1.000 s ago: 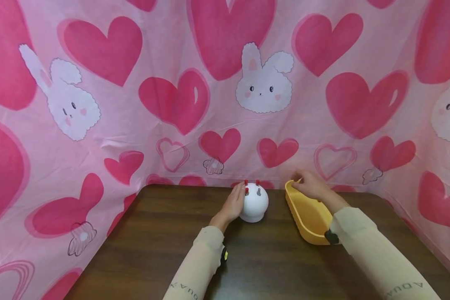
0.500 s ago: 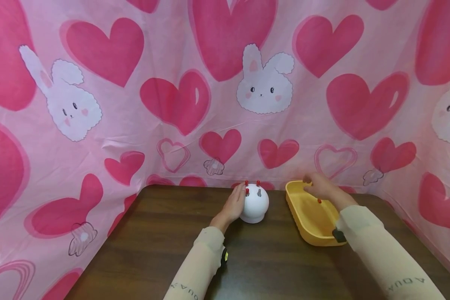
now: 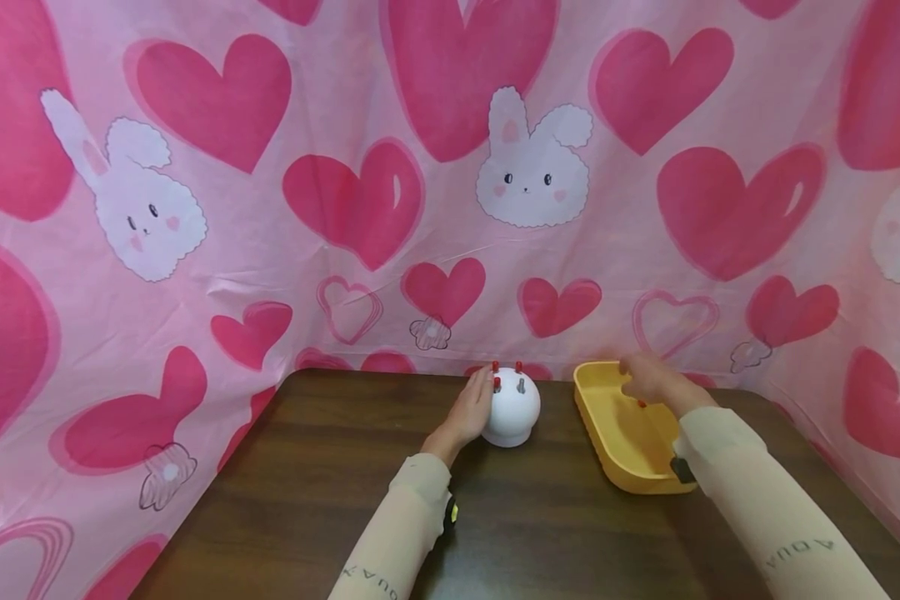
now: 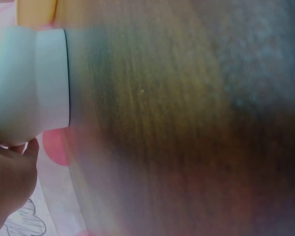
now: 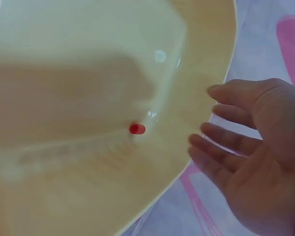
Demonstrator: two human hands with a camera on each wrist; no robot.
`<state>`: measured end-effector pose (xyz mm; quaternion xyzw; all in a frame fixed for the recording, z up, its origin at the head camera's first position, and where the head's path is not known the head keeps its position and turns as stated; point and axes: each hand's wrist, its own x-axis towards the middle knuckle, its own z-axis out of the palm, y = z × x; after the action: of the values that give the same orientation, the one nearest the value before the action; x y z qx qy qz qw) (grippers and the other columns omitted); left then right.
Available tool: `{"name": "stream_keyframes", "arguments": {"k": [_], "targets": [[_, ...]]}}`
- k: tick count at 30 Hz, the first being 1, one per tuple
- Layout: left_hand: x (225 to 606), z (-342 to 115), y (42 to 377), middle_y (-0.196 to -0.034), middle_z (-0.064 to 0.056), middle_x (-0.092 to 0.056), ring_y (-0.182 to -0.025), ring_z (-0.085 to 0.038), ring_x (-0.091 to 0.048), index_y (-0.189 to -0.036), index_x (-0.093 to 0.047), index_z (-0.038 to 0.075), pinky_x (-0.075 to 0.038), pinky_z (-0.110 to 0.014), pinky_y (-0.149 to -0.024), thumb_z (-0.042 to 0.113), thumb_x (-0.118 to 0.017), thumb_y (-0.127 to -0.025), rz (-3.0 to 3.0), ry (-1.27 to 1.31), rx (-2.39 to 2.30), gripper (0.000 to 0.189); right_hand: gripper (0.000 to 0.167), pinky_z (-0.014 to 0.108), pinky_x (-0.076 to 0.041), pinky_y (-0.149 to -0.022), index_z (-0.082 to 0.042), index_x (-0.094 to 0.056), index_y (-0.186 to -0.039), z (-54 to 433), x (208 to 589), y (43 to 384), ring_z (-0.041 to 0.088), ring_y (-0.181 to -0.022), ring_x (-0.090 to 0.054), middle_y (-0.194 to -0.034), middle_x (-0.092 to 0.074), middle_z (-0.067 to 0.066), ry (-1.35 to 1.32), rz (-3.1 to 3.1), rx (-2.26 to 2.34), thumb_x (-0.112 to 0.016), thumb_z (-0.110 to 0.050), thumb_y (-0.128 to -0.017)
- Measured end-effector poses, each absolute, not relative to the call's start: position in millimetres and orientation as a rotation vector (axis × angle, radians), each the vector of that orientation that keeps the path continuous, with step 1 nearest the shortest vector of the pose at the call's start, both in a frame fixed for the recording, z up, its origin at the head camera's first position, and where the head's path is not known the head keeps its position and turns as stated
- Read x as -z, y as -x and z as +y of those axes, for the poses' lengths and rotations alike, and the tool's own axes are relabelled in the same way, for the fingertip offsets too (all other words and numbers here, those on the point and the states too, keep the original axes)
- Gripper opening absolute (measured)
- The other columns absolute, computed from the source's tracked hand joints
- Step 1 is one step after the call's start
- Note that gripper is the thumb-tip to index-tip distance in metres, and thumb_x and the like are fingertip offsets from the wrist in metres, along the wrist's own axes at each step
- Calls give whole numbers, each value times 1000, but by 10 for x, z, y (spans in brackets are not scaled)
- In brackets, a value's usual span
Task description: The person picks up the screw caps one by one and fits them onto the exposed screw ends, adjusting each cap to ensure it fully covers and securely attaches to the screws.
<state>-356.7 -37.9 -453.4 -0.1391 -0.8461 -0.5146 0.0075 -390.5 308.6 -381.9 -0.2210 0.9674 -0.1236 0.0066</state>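
Note:
A white ball-shaped object [image 3: 512, 417] on a short round base stands on the table. Several pegs stick up from its top: some wear red caps [image 3: 497, 382], and one shows a bare metal post [image 3: 521, 387]. My left hand [image 3: 461, 417] rests against the ball's left side with fingers extended. To the right, my right hand [image 3: 656, 383] hovers at the far end of a yellow tray [image 3: 621, 477], fingers loosely bent and apart, holding nothing. In the right wrist view a small red tubular cap [image 5: 137, 129] lies inside the tray, a short way from the fingertips.
The dark wooden table [image 3: 330, 500] carries the ball and tray near its back edge. Behind it hangs a pink cloth [image 3: 435, 208] printed with hearts and rabbits, which also covers both sides.
My right hand has moved rightward from the tray's far left corner, bringing the red cap inside into clearer view. My left hand stays against the ball.

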Motion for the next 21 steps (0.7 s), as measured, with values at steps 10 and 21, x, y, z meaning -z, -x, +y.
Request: {"name": "stream_keyframes", "arguments": {"k": [10, 21], "targets": [[4532, -365, 3564, -163, -3, -34, -151, -29, -30, -161, -31, 20, -24, -56, -122, 55, -26, -109, -2646, 415, 1606, 63, 40, 54, -50, -89, 24, -53, -113, 3083, 3765, 3856, 19, -62, -61, -67, -66, 10, 547, 2890, 355, -64, -4, -86], [4537, -365, 3568, -163, -5, -34, -151, -30, -32, -161, -31, 19, -24, -57, -121, 53, -26, -110, -2647, 422, 1597, 62, 12, 35, -46, -66, 1, -57, -83, 3108, 3752, 3859, 21, -66, -55, -71, -60, 6, 493, 2831, 277, -63, -8, -88]]}}
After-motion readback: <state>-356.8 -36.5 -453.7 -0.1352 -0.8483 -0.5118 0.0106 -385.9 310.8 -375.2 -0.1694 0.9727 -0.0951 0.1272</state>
